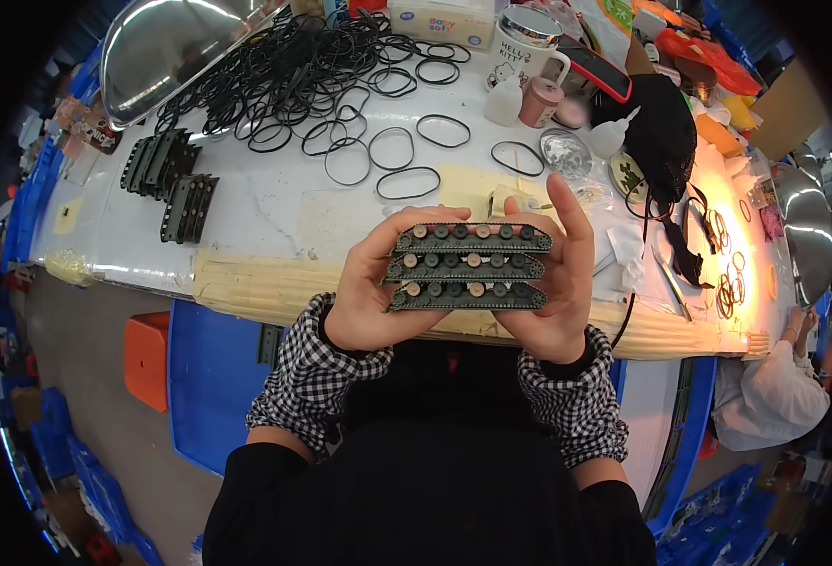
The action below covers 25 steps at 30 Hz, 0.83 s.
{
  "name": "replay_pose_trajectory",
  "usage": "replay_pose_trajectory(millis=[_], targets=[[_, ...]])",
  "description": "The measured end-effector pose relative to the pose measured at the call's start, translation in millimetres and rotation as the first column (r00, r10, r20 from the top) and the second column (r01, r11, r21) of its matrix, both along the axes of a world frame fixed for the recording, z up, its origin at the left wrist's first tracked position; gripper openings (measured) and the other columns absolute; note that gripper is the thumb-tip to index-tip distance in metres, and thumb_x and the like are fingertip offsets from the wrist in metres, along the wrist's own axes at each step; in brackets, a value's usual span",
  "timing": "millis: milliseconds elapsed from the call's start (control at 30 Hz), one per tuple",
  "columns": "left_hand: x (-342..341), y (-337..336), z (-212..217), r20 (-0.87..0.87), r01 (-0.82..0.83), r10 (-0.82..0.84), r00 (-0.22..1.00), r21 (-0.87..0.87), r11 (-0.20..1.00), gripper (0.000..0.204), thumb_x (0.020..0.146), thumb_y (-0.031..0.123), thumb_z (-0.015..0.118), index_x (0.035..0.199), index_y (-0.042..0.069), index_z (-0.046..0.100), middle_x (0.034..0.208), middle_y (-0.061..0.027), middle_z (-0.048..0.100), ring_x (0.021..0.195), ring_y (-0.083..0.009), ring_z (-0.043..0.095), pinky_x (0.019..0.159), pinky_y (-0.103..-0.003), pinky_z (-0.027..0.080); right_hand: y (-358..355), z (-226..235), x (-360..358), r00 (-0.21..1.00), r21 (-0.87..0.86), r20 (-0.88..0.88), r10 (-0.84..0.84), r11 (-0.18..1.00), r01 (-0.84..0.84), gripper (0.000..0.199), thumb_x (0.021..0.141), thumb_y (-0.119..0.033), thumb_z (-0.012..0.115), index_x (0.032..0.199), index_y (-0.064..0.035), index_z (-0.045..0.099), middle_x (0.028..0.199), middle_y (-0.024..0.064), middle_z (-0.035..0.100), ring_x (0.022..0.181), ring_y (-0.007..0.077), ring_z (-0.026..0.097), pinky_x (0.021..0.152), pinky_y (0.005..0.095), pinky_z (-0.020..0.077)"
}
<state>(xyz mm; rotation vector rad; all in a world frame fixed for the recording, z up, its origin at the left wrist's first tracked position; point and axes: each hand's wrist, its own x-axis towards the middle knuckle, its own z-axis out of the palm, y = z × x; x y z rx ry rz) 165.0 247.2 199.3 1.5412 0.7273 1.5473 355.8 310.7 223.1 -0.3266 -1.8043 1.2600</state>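
Observation:
Between my two hands, a stack of three dark green toy tank track pieces (470, 266) is held over the table's front edge. Small round wheels in black and tan line each piece. My left hand (367, 288) closes on the left ends of the stack, its fingers reaching behind. On the other side, my right hand (559, 297) grips the right ends, with one finger stretched upward. More dark green track pieces (159, 162) stand grouped on the table at the left. Several loose black rubber bands (408, 183) lie just beyond my hands.
A big tangle of black rubber bands (284, 71) covers the back left, beside a shiny metal lamp shade (175, 52). Back right are a white lidded mug (521, 52), a pink cup (540, 102), a phone (597, 71) and a black bag (659, 132). Blue bins (203, 396) sit below.

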Motion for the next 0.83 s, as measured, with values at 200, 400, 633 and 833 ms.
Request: replay_pose_trajectory(millis=[200,400,633,833], targets=[[-4.5,5.9,2.4,-0.095,-0.073,0.077,0.992,0.047,0.996,0.059,0.071,-0.002,0.075,0.125,-0.002,0.052,0.130,-0.0164,0.055,0.129,-0.0281,0.047,0.110,-0.042,0.033,9.3,-0.5,4.7,0.994,0.169,0.085,-0.070,0.984,0.055,0.105,0.065,-0.004,0.081,0.149,0.0027,0.017,0.126,0.0140,0.054,0.120,0.0257,0.051,0.113,0.0467,0.0265],[-14.6,16.1,-5.5,-0.194,-0.327,0.344,0.919,0.115,0.938,0.058,0.069,-0.003,0.073,0.124,-0.002,0.054,0.124,-0.0127,0.060,0.127,-0.0304,0.047,0.111,-0.045,0.028,35.9,33.1,38.3,0.745,0.613,0.228,-0.627,0.687,0.390,0.065,0.072,-0.013,0.079,0.130,0.0008,0.052,0.118,0.0126,0.059,0.108,0.0255,0.054,0.096,0.0379,0.0420],[-11.6,21.5,-13.5,-0.238,-0.370,0.383,0.893,0.099,0.924,0.054,0.069,0.000,0.073,0.120,0.002,0.057,0.121,-0.0103,0.063,0.125,-0.0304,0.050,0.114,-0.051,0.021,47.9,6.0,29.5,0.616,0.631,0.294,-0.731,0.633,0.449,0.016,0.076,-0.007,0.074,0.090,-0.0019,0.067,0.078,0.0082,0.060,0.078,0.0254,0.055,0.070,0.0358,0.0441],[-15.0,19.9,-16.9,-0.261,-0.357,0.365,0.894,0.078,0.931,0.054,0.069,0.002,0.074,0.120,0.003,0.057,0.122,-0.0104,0.062,0.126,-0.0314,0.049,0.115,-0.056,0.015,48.1,0.7,26.9,0.613,0.620,0.245,-0.751,0.608,0.496,0.014,0.077,-0.007,0.073,0.090,-0.0034,0.068,0.079,0.0083,0.061,0.079,0.0258,0.056,0.071,0.0363,0.0447]])
